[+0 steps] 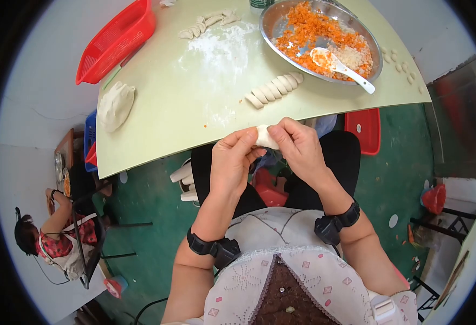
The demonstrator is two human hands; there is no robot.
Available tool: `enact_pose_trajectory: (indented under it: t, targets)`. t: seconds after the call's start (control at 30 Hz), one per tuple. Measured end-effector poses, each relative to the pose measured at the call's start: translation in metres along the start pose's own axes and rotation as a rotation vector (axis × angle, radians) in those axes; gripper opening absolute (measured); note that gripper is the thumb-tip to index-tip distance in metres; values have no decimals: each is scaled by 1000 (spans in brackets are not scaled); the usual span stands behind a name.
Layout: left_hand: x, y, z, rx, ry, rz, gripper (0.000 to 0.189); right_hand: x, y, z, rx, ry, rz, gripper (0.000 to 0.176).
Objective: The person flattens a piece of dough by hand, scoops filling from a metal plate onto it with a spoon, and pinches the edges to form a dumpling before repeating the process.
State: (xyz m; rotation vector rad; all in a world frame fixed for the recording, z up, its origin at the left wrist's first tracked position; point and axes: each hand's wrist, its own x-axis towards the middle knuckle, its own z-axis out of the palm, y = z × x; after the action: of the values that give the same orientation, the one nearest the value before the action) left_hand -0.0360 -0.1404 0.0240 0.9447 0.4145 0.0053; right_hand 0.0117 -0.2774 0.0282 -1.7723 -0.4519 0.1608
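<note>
A small piece of white dough (265, 137) is pinched between my two hands, just off the table's front edge. My left hand (233, 154) grips its left side with thumb and fingertips. On the other side my right hand (298, 142) has its thumb pressed against it. Beyond the hands lies a row of cut dough pieces (273, 90). Further back right is a metal basin (377, 59) of chopped orange and pale filling (324, 40), a white spoon (340, 65) resting in it. A big dough lump (117, 106) sits on the left.
The pale green table (189, 108) has dusted flour (221, 51) and shaped dough pieces (208, 23) at the back. A red plastic basket (117, 40) stands back left, small pale pieces (399, 64) at far right. Another person (64, 233) sits lower left.
</note>
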Motion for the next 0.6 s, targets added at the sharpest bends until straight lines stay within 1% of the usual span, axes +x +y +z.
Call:
enact_pose_trajectory:
  t: [0.07, 0.1, 0.2, 0.3, 0.4, 0.5, 0.6]
  targets:
    - [1, 0, 1, -68, -11, -5, 17, -1, 7, 0, 125, 3, 63, 29]
    - [2, -1, 0, -85, 19, -18, 17, -2, 9, 0, 188, 4, 92, 29]
    - [4, -4, -3, -162, 8, -37, 16, -5, 12, 0, 221, -52, 141, 30]
    - [6, -9, -4, -212, -11, -60, 16, -7, 10, 3, 161, -70, 146, 29]
    - [3, -6, 1, -243, -58, -111, 18, -7, 10, 3, 111, 12, 125, 29]
    - [0, -5, 7, -85, -41, -91, 22, -7, 16, 4, 148, 38, 127, 30]
    - [3, -8, 3, -96, -55, -55, 27, -11, 13, 2, 443, -12, 294, 31]
